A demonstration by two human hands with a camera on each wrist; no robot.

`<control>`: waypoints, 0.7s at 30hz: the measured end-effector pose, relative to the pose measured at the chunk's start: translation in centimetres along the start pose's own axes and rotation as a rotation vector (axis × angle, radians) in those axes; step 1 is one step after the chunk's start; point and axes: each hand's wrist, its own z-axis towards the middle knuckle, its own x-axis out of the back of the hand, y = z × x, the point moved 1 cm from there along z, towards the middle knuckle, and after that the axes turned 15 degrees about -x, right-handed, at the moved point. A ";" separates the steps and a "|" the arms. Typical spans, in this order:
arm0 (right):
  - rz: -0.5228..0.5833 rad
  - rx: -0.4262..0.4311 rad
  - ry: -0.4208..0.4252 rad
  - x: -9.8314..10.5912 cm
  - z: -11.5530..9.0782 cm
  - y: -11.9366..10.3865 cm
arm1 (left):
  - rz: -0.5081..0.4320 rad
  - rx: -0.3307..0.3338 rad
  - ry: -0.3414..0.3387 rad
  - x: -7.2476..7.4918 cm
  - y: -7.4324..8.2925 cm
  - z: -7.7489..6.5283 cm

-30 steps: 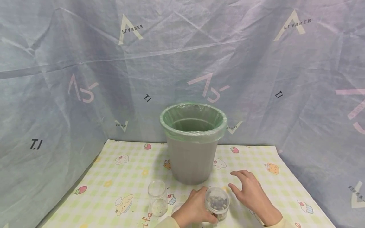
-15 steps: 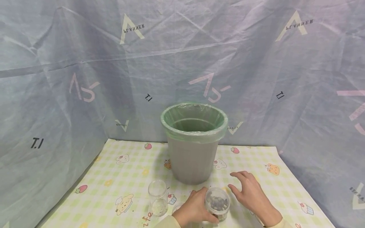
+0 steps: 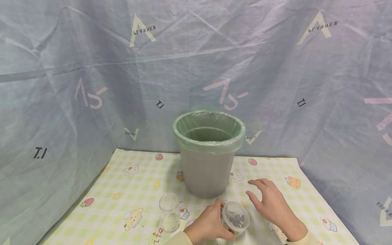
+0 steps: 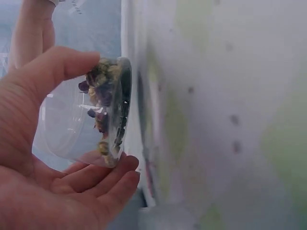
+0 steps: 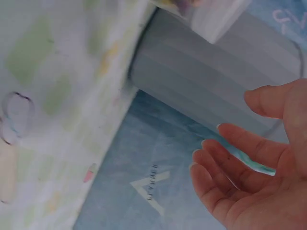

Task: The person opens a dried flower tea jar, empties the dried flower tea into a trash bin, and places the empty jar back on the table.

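Observation:
My left hand (image 3: pixel 209 221) grips a clear round plastic jar (image 3: pixel 235 217), thumb on one side and fingers on the other. In the left wrist view, dried flower buds (image 4: pixel 101 88), yellowish and purple, lie at the jar's bottom, which is close over the tablecloth. The jar leans slightly to the right. To its right my right hand (image 3: pixel 271 200) hovers with fingers loosely bent and thumb apart, holding nothing; the right wrist view also shows its palm bare. A second clear jar (image 3: pixel 169 212) stands left of my left hand, with a little pale residue at its bottom.
A grey bin (image 3: pixel 206 173) with a green bag liner (image 3: pixel 211 146) folded over its rim stands just beyond the hands. A clear round piece (image 3: pixel 190 222) is partly hidden by the left hand. A checked tablecloth (image 3: pixel 131 190) covers the table; grey-blue curtains (image 3: pixel 196 68) enclose it.
The jar in my left hand has tilted and shifted slightly right. My right hand has moved a little up and away from it. The bin and the second jar stay put.

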 end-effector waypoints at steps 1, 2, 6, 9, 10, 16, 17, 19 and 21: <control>0.007 0.000 0.001 0.3 0.1 -0.2 | -0.006 -0.008 0.004 0.1 0.1 0.0; 0.013 0.001 0.002 0.6 0.2 -0.4 | -0.003 -0.013 0.009 0.3 0.3 0.0; 0.036 0.016 0.022 1.7 0.6 -1.3 | -0.009 -0.063 0.035 1.2 1.1 0.0; 0.056 0.050 0.056 2.5 0.7 -2.0 | -0.023 -0.098 0.050 1.8 1.8 0.1; 0.067 0.065 0.070 2.7 0.8 -2.2 | -0.020 -0.109 0.056 2.1 2.1 0.1; 0.132 0.105 0.110 4.5 1.4 -3.7 | -0.010 -0.180 0.109 3.5 3.8 0.1; 0.139 0.106 0.112 4.7 1.5 -3.9 | -0.006 -0.194 0.114 3.7 4.1 0.0; 0.154 0.113 0.116 5.2 1.8 -4.4 | 0.002 -0.217 0.120 4.3 4.8 -0.1; 0.164 0.120 0.117 5.6 2.0 -5.0 | 0.003 -0.237 0.121 5.0 5.4 -0.2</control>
